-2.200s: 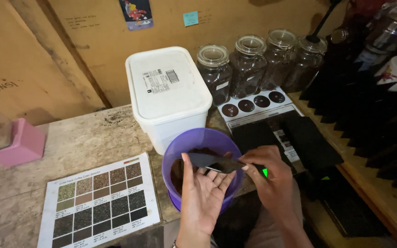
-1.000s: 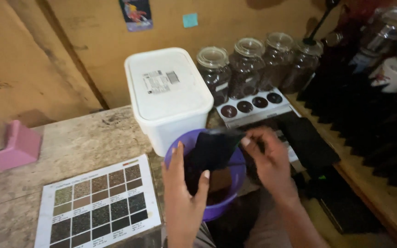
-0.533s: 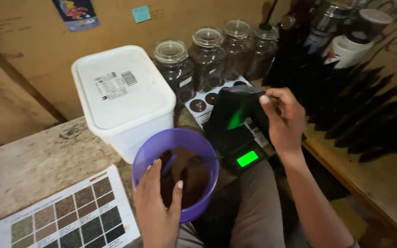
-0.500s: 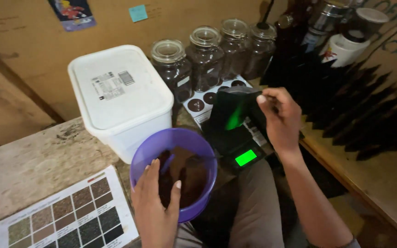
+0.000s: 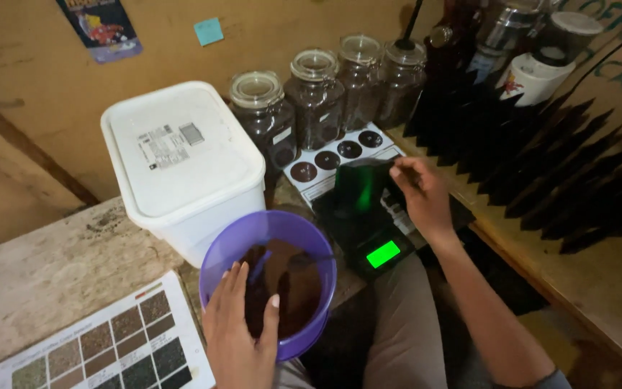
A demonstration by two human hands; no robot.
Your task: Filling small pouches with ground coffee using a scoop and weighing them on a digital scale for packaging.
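Left hand: the left hand (image 5: 239, 328) is wrapped round the near rim of a purple bowl (image 5: 228, 248), fingers hooked inside, thumb on the outer wall, so it's clamped on the bowl.
Bowl: sits at the front edge of the bench, just over the person's lap, with brown ground stuff (image 5: 286, 284) piled inside and a dark spoon-like handle (image 5: 311, 257) poking in from the right.
Right hand: the right hand (image 5: 417, 194) pinches the top edge of a black pouch (image 5: 360, 189), fingers closed on it, holding it upright over a small black scale (image 5: 368, 241).
Scale: right beside the bowl, its little screen (image 5: 384, 253) glowing green, and the glow reflects on the pouch.
Bench: rough, pale, worn wooden top (image 5: 44, 266) with dark smudges.
On the bench: a printed colour chart (image 5: 109, 353) of brown and grey squares at the front left, and a big white lidded tub (image 5: 185, 169) touching the bowl's far side.
Back row: four glass jars (image 5: 314, 101) of dark beans against the wall, with a white card of round dark samples (image 5: 336, 155) in front of them.
Right side: a stack of black pouches (image 5: 541, 158) fanned out, and a white cup (image 5: 534, 75) behind.
Wall: plain brown board (image 5: 30, 86), with a small teal sticky note (image 5: 209, 31) and a picture card (image 5: 98, 25).
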